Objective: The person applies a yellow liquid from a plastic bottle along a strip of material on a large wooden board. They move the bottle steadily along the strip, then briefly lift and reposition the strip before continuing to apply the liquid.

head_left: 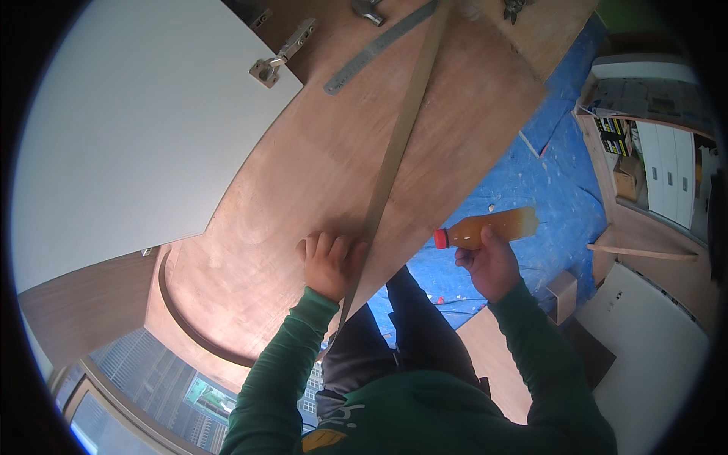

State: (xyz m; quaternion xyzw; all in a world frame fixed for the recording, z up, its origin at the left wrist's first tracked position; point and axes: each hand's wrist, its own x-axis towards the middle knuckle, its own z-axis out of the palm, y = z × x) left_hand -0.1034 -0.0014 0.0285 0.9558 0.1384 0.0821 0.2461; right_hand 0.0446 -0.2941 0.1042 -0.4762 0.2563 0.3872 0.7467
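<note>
In my right hand is a clear plastic bottle with a red cap. It is tilted onto its side with the cap toward the left, and amber-orange liquid fills much of it. My left hand rests on a large wooden panel, its fingers curled. The thumb side lies against a long, thin wooden strip that runs lengthwise over the panel toward my body. Whatever is under those fingers is hidden.
A metal ruler and a hammer lie at the panel's far end. At left is a white board with a metal hinge. Blue sheeting covers the floor; a white panel stands at right.
</note>
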